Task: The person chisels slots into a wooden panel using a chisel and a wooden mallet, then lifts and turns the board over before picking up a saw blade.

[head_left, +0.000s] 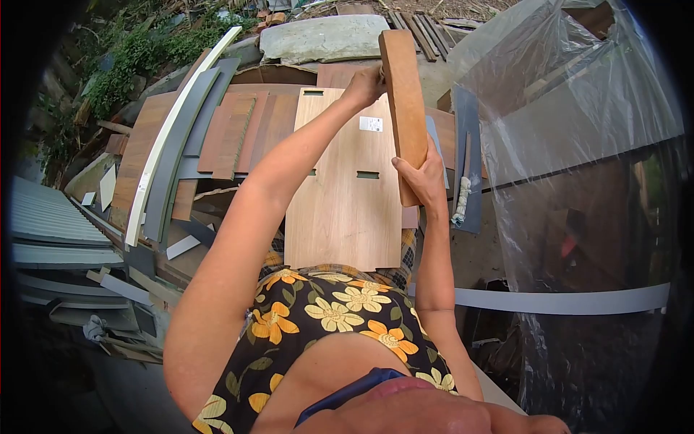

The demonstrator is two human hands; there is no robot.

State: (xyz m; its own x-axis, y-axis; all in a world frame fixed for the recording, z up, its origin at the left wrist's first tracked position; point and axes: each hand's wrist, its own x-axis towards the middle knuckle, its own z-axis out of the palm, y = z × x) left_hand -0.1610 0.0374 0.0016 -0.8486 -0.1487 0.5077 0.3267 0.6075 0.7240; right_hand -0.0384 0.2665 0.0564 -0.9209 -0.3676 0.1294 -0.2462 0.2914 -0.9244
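Observation:
A long brown block (406, 108), like a thick wooden bar, is held up nearly upright over the right side of a light wood panel. At its upper left edge is my left hand (367, 85), its fingers partly hidden behind the block. My right hand (423, 173) wraps round the lower right side, with the thumb across the front face. Below lies the light wood panel (340, 210), which has several dark rectangular slots and a white label (371, 124). Its near end rests by my lap.
Brown boards (275, 130) and long grey and white strips (170, 137) lie at the left. Clear plastic sheeting (549, 108) hangs over the right side. A pale slab (322, 40) lies at the back. A grey strip (549, 301) extends to the right.

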